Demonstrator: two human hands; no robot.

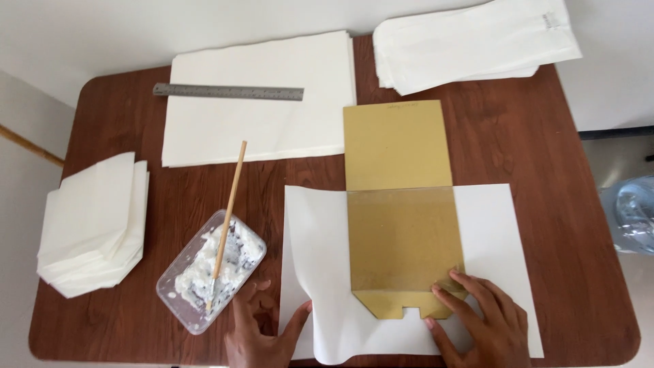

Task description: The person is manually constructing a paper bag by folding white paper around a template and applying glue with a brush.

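My right hand (487,324) lies flat, fingers spread, pressing the gold card template (398,204) onto the white paper sheet (320,272). My left hand (259,327) lifts the sheet's left edge with its thumb; the glue tub (211,269) sits just beyond its fingertips on the worktop (136,129).
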